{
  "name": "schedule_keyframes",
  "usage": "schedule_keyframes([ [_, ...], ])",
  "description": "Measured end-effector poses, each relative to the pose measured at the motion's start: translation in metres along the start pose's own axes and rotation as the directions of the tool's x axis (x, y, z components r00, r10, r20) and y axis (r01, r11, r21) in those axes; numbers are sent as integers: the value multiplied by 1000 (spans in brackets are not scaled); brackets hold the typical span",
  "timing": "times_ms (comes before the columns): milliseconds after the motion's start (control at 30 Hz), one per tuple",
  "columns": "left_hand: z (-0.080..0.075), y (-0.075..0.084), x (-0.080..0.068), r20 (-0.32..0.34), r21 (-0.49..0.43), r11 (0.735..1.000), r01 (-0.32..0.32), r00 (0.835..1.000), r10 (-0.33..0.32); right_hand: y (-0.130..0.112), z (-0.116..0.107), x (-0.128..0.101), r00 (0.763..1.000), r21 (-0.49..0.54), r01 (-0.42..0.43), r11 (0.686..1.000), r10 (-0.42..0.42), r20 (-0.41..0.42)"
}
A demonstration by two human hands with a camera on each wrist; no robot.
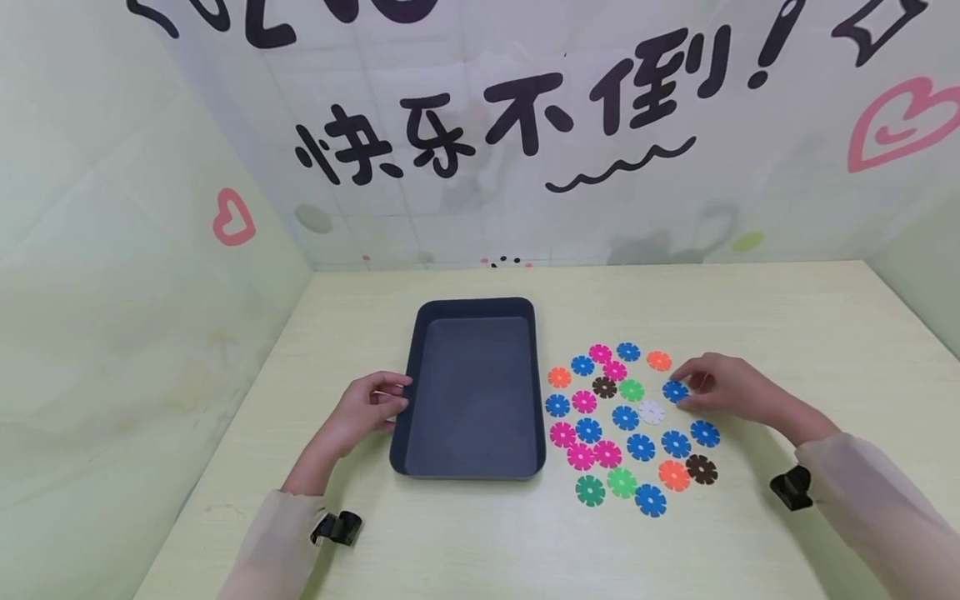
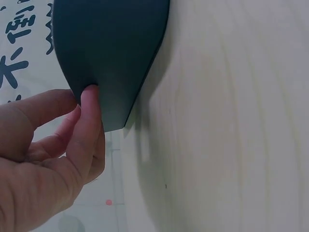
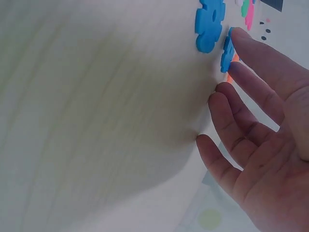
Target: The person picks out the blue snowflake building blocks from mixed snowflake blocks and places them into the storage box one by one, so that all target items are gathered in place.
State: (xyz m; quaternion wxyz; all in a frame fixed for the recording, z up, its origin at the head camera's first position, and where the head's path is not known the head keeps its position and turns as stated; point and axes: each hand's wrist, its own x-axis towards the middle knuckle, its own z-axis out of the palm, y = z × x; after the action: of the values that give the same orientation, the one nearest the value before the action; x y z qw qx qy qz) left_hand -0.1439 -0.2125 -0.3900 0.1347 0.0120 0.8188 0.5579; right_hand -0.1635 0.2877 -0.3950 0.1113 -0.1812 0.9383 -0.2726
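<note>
A dark grey rectangular tray [image 1: 480, 392] lies on the table. My left hand [image 1: 363, 414] pinches its left rim between thumb and finger; the left wrist view shows the fingertips against the tray's outer wall [image 2: 108, 53]. To the tray's right, notched plastic snowflake discs in blue, pink, orange, green, brown and white lie flat, a few overlapping. At the right side of this group, my right hand [image 1: 726, 386] pinches a blue snowflake disc [image 1: 675, 392] by its edges. In the right wrist view that disc [image 3: 227, 52] is at thumb and index finger, the other fingers near the tabletop.
The pale wooden table [image 1: 465, 542] meets a printed backdrop [image 1: 450, 217] with dark characters and hearts at the back. A side panel [image 1: 112, 292] rises on the left. Another blue disc [image 1: 705, 433] lies just in front of the right hand.
</note>
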Motion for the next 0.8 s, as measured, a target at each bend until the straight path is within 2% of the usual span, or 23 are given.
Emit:
schedule_keyframes([
  [800, 0, -6, 3, 14, -10, 1000, 6, 1000, -6, -1, 0, 10, 998, 63, -32, 998, 29, 51],
])
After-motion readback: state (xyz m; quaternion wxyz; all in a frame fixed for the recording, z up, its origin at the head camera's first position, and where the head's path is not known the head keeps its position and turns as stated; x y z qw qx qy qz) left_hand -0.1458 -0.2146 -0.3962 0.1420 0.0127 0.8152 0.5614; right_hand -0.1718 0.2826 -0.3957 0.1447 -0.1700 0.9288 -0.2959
